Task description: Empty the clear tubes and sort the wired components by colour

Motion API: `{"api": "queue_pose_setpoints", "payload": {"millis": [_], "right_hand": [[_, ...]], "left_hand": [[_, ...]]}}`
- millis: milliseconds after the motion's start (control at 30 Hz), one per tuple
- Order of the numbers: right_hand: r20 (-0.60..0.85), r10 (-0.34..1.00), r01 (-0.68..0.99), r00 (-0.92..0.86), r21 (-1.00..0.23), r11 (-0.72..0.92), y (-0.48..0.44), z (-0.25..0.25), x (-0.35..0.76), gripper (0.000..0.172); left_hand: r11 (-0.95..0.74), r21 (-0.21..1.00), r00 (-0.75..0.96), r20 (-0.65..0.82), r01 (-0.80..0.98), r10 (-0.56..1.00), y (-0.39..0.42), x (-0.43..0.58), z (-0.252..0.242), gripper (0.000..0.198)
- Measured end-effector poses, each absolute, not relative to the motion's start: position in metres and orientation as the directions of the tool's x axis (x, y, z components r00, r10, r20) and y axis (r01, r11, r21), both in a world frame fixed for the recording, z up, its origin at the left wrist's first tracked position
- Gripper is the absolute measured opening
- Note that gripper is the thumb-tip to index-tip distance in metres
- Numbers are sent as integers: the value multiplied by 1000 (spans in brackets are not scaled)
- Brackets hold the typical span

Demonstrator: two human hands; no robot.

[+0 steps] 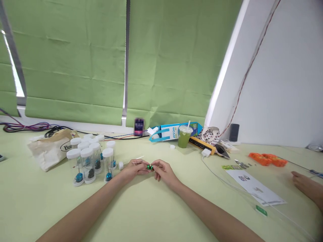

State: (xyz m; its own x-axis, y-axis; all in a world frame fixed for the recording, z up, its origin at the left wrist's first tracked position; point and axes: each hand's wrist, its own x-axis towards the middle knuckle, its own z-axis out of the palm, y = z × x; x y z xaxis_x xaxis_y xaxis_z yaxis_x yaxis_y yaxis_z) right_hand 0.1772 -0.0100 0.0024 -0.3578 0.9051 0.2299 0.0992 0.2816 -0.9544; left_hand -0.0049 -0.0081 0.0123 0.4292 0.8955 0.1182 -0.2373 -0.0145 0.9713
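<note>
My left hand [138, 168] and my right hand [163, 172] meet low over the table, fingertips pinched from both sides on a small shiny green piece [149, 167]. Its exact kind is too small to make out. Just behind my left hand is a white cap [120, 165], with thin pale edges running right from it, perhaps a clear tube lying down, partly hidden by my fingers. Left of my left hand stand several clear tubes with white lids [108, 163], holding blue or dark round pieces on thin stems.
A cloth bag [54, 149] lies behind the tubes. Farther back are a drink cup [185, 137], a loose white cap [172, 147], a blue-white bag [166, 132] and a yellow power strip [202, 144]. At right are a paper sheet [254, 188], a white cable, orange pieces [267, 159] and another person's hand [304, 185].
</note>
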Motion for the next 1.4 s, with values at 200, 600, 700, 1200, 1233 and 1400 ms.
{"api": "queue_pose_setpoints", "payload": {"millis": [200, 600, 700, 1200, 1233, 1400], "right_hand": [[224, 906, 90, -358, -958, 273, -9, 3, 176, 34], [227, 911, 124, -345, -951, 284, -18, 9, 177, 24], [238, 906, 124, -351, -947, 297, -17, 7, 178, 21], [230, 909, 100, -347, -955, 280, -10, 3, 176, 24], [226, 911, 99, -344, -956, 274, -9, 2, 176, 25], [237, 923, 99, -303, -956, 277, -12, 5, 176, 22]], "left_hand": [[-7, 978, 411, 95, -210, 907, -6, -5, 10, 20], [16, 970, 427, 91, -242, 900, -2, -5, 7, 18], [9, 969, 431, 102, -248, 897, -2, -5, 6, 18], [-15, 974, 447, 118, -227, 887, -10, -4, 14, 18], [-18, 973, 447, 122, -229, 886, -10, -4, 14, 19], [-18, 977, 420, 108, -213, 901, -8, -5, 13, 19]]}}
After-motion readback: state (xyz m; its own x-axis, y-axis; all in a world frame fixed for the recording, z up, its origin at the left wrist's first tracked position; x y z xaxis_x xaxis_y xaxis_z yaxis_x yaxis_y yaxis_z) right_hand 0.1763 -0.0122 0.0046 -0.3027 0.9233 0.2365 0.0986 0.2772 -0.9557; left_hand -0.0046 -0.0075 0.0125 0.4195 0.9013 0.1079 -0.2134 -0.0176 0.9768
